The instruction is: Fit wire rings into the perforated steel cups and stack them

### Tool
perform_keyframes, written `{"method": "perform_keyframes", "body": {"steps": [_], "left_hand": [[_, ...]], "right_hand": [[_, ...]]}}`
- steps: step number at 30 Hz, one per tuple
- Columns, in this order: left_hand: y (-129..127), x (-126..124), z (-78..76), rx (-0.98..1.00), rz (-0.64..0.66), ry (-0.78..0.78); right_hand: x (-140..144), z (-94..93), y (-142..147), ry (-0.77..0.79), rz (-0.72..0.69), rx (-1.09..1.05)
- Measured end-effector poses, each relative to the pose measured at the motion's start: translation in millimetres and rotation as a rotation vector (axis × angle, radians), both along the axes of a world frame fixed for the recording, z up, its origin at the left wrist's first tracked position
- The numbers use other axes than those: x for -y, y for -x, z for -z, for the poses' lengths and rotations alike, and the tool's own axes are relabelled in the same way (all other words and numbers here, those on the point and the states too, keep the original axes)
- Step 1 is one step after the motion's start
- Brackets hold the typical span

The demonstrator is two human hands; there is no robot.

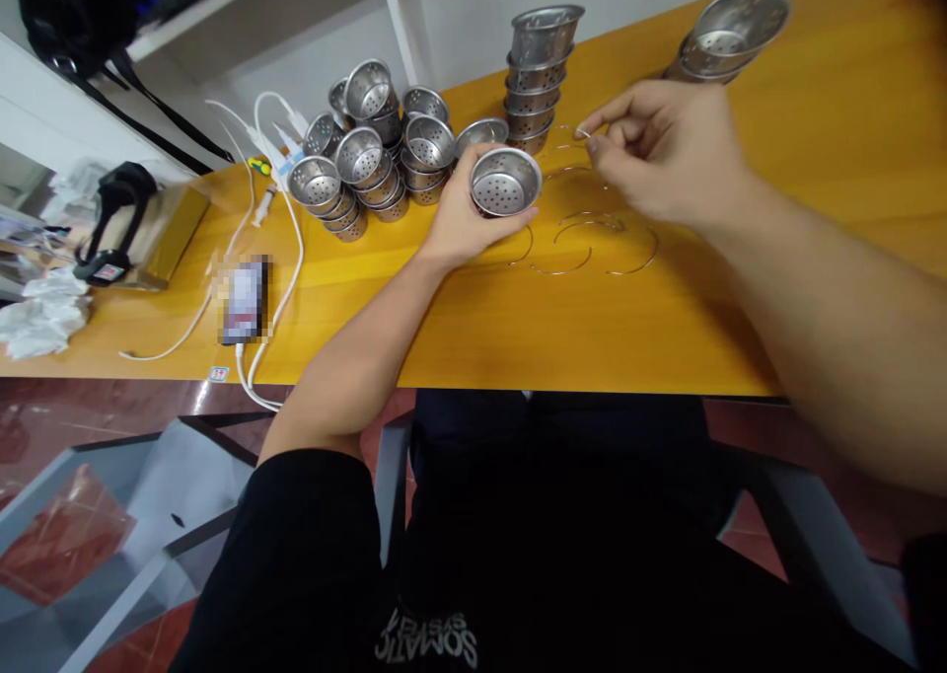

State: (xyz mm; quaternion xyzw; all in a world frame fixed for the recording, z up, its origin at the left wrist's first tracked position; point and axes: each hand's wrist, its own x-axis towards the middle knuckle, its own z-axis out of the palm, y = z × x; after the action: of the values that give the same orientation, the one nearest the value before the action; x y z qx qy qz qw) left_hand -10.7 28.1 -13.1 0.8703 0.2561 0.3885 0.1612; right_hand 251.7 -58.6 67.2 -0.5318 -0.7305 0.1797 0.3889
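Observation:
My left hand point(455, 221) is wrapped round a perforated metal cup point(506, 184), its open mouth tipped toward me. To the right, my right hand point(670, 145) pinches a thin piece of wire point(583, 133) between thumb and fingertips; how far the wire runs is hard to make out. Below that hand, several curved wires point(633, 266) lie loose on the table. Just behind the held cup sits another metal cup point(482, 134), partly hidden. A tall stack of perforated cups point(539, 81) stands between the two hands, farther back.
Several stacked cups point(362, 160) crowd the back left of the table point(592, 347). More cups point(732, 37) stand at the back right, partly behind my right hand. A phone point(245, 300) with white cables point(300, 249) and a cardboard box point(159, 239) lie on the left.

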Motion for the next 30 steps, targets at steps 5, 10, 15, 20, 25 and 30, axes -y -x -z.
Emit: {"method": "perform_keyframes", "body": {"steps": [5,10,15,20,25,30], "left_hand": [[-4,-3,8.2,-0.018,0.011,0.002],[-7,-6,17.8,-0.003,-0.003,0.001],[-8,-3,14.3,-0.039,0.047,0.021],[-10,6,7.7,-0.05,0.075,0.029],[-14,10,7.4,0.017,0.101,0.069],[-17,15,5.7,0.017,0.124,0.078]], "right_hand": [[2,-0.3,2,-0.029,0.04,0.022],[8,-2.5,7,-0.027,0.032,-0.009],[14,-4.0,17,0.005,0.015,0.043],[16,-5.3,24,0.038,0.028,0.078],[11,1.3,27,-0.007,0.04,0.004],[6,8.3,29,-0.091,0.017,-0.103]]}}
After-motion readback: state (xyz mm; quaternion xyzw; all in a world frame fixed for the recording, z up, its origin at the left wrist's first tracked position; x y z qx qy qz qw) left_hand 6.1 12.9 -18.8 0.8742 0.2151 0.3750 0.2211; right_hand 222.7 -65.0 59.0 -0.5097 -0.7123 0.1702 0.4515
